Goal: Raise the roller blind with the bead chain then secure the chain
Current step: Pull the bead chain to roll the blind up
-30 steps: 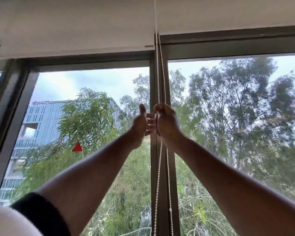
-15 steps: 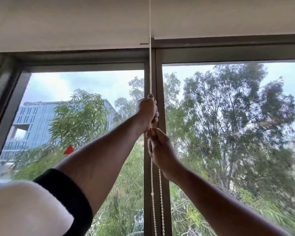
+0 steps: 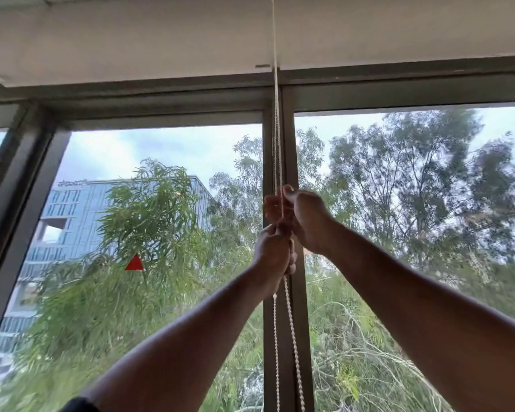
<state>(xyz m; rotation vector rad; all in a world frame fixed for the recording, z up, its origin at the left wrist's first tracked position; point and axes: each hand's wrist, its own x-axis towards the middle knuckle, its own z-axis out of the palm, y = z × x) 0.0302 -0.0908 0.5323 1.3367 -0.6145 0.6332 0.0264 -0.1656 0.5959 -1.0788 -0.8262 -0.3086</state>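
Swapped since half a second ago: right hand (image 3: 305, 217) now grips the bead chain (image 3: 277, 138) above, left hand (image 3: 272, 251) fisted on it below. Hand-over-hand pulling continues; roller blind (image 3: 161, 40) sits near the top, securing remains.

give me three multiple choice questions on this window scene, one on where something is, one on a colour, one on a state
1. Which hand is higher on the bead chain?
A. left hand
B. right hand
C. both level

2. What colour is the triangle on the left pane?
A. red
B. blue
C. yellow

3. How is the left hand?
A. flat on the glass
B. hanging loose
C. closed around the chain

Answers:
1. B, the right hand sits above the left on the chain.
2. A, it shows bright red against the leaves.
3. C, its fingers wrap the chain in front of the window post.
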